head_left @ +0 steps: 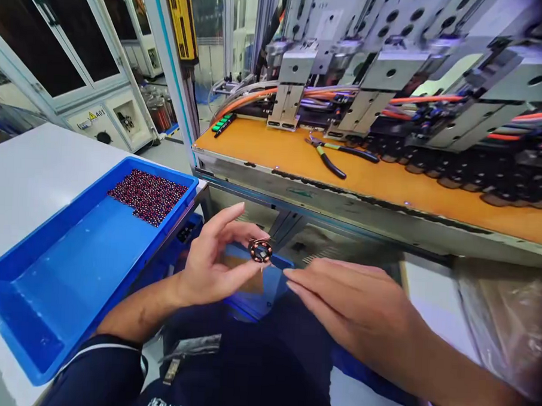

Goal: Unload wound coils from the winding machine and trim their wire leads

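My left hand (215, 257) holds a small round motor stator (260, 251) by its edge, between thumb and fingers. The stator is a dark ring with copper windings around an open centre, and thin wire ends stick out from it. Just to the right is my right hand (351, 302), its thumb and fingertips pressed together and pointing at the stator. A small gap separates those fingertips from the ring. Whether they pinch a fine wire end is too small to make out. Below the stator, partly hidden by my left hand, is a blue bin (274, 281).
On the white table at left stands a blue tray (84, 255) with many small dark parts (148, 194) packed at its far end. Pliers (329, 157) lie on the orange bench (255, 145) before machine fixtures (287, 90). Clear plastic wrap (512, 321) is at right.
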Action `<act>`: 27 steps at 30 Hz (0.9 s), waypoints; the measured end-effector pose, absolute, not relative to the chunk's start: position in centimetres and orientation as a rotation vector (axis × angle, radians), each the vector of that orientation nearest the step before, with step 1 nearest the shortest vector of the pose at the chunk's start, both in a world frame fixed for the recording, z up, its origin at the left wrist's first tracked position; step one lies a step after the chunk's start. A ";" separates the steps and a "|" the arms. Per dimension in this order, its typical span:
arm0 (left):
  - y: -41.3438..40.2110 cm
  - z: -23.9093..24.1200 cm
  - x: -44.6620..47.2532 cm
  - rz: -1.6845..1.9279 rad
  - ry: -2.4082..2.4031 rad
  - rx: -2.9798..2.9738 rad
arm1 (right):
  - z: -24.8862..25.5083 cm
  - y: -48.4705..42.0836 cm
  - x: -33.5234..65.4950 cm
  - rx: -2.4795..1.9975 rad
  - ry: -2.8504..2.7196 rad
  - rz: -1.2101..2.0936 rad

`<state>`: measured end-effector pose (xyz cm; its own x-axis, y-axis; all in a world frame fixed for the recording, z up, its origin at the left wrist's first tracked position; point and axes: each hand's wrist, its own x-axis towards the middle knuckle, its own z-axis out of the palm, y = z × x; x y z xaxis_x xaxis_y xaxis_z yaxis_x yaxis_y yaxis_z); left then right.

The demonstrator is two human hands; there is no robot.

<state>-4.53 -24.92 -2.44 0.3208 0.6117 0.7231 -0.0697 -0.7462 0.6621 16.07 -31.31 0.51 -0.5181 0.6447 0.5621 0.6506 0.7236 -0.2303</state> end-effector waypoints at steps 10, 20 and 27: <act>-25.7 -3.2 -4.9 1.354 0.345 1.900 | 0.3 -31.8 16.4 -1.099 -1.747 0.894; -26.7 -3.9 -3.6 1.359 0.348 1.790 | -2.6 -31.5 12.6 -0.995 -1.137 1.283; -26.6 -4.2 -3.6 1.270 0.375 1.607 | -4.6 -32.9 12.9 -0.965 -1.017 1.314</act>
<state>-3.63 -26.63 -4.23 0.3974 0.7388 0.5443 -0.3247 -0.4415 0.8364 12.88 -32.93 -4.63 -0.0052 0.9993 0.0357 -0.2852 0.0328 -0.9579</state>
